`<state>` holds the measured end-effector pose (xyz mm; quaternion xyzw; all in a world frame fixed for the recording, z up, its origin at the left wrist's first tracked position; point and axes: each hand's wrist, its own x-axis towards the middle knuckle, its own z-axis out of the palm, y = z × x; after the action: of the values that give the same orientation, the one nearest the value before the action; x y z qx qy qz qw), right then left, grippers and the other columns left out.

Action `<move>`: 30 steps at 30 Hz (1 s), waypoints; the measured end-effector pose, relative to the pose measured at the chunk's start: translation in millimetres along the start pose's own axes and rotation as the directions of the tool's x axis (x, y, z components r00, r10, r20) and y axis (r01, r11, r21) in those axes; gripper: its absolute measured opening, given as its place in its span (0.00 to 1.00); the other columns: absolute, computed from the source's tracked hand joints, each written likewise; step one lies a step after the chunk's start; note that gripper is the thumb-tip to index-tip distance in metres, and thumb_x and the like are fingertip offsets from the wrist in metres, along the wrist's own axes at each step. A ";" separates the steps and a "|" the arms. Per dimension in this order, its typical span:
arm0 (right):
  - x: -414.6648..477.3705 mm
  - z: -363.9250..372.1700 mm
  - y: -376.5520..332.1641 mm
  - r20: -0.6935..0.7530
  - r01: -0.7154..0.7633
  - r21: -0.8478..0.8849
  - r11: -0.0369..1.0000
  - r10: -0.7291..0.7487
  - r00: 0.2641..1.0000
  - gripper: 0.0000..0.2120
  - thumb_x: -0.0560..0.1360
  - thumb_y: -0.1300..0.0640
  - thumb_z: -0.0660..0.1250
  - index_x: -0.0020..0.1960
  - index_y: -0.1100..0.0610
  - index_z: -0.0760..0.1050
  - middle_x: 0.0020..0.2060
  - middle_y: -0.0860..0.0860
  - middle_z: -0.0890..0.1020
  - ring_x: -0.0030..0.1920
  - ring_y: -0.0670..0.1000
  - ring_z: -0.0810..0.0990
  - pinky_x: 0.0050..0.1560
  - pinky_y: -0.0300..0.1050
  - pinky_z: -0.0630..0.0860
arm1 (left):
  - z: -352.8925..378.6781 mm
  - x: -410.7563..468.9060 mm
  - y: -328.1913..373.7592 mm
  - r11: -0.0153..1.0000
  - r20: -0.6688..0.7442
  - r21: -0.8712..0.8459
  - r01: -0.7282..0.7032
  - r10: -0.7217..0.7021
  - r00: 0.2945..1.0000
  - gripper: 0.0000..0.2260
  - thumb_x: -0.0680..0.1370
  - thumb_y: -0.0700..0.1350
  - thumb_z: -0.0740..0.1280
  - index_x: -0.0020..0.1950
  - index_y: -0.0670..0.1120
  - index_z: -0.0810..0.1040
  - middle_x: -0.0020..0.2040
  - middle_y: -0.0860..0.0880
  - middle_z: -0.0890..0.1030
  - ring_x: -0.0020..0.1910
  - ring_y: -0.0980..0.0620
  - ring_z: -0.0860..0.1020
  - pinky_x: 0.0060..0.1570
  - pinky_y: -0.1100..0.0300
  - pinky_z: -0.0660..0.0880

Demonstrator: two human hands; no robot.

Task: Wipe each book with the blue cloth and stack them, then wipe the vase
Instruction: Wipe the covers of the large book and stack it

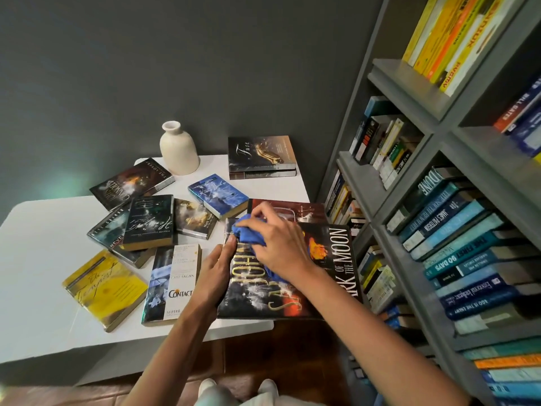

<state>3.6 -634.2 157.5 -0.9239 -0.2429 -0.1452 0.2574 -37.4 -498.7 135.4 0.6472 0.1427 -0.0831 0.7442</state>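
Head view: a white table (44,259) stands against a dark grey wall (146,68). A cream ceramic vase (179,150) sits at the table's far edge, with a grey bookshelf (409,92) to its right. Nearer than the vase, the right hand (278,244) grips the bunched blue cloth (248,232) on a large dark hardcover book (292,288). The left hand (216,271), fingers straight, braces the book's left edge.

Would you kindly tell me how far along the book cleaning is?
Possibly done: the back stack of two. In hand: the right hand rubs the cloth over the large book, the left hand steadying its edge. Left: the scattered books and the vase.
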 end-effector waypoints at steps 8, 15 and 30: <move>-6.7 -20.1 38.9 -0.085 -0.060 -0.045 0.997 0.056 0.995 0.15 0.69 0.60 0.70 0.55 0.52 0.80 0.48 0.50 0.74 0.36 0.52 0.78 0.34 0.51 0.80 | -2.3 -4.2 7.6 0.999 0.022 0.048 0.025 -0.026 0.999 0.10 0.83 0.48 0.59 0.47 0.47 0.75 0.31 0.60 0.81 0.27 0.73 0.76 0.24 0.78 0.68; 9.7 -11.8 2.1 0.050 0.094 0.046 0.995 -0.096 0.994 0.15 0.69 0.62 0.66 0.54 0.52 0.81 0.50 0.50 0.76 0.35 0.50 0.78 0.34 0.37 0.72 | -1.0 -3.4 3.6 0.996 0.037 0.086 -0.014 0.011 0.999 0.12 0.84 0.50 0.56 0.47 0.52 0.77 0.36 0.61 0.82 0.35 0.73 0.78 0.31 0.79 0.69; -23.6 -23.7 32.1 0.149 0.134 0.014 0.991 -0.135 0.980 0.18 0.68 0.63 0.64 0.54 0.47 0.80 0.52 0.46 0.75 0.40 0.50 0.78 0.37 0.48 0.79 | 4.4 -6.7 7.6 0.999 -0.005 0.044 -0.021 0.021 1.000 0.11 0.85 0.49 0.54 0.49 0.55 0.75 0.38 0.64 0.78 0.30 0.76 0.75 0.27 0.80 0.68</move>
<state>-2.8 -680.0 154.7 -0.9132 -0.3238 -0.0919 0.2299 -40.9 -502.4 145.2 0.6651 0.1361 -0.0764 0.7302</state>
